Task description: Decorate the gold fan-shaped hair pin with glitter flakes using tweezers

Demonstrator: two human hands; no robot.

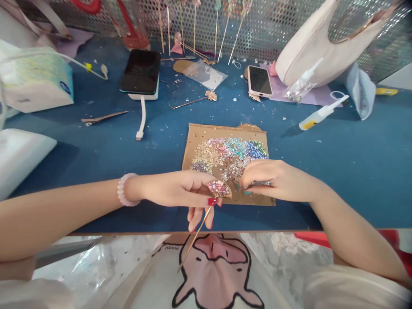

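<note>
My left hand (180,191) pinches a gold hairpin (206,214) just below its fan-shaped head (219,189), which is covered with sparkling stones. The pin's long stick slants down toward my lap. My right hand (277,180) is closed around thin tweezers (259,183), whose tip is next to the fan head. Both hands hover over the near edge of a brown cardboard sheet (196,137) that carries a heap of small multicoloured rhinestones (230,156).
On the blue table lie a black phone on a white power bank (141,73), a second phone (259,80), a glue bottle (320,113), a plastic bag (206,74), a finished hairpin (196,101), a tissue pack (35,79) and a white handbag (318,47). More sticks lean against the mesh back wall.
</note>
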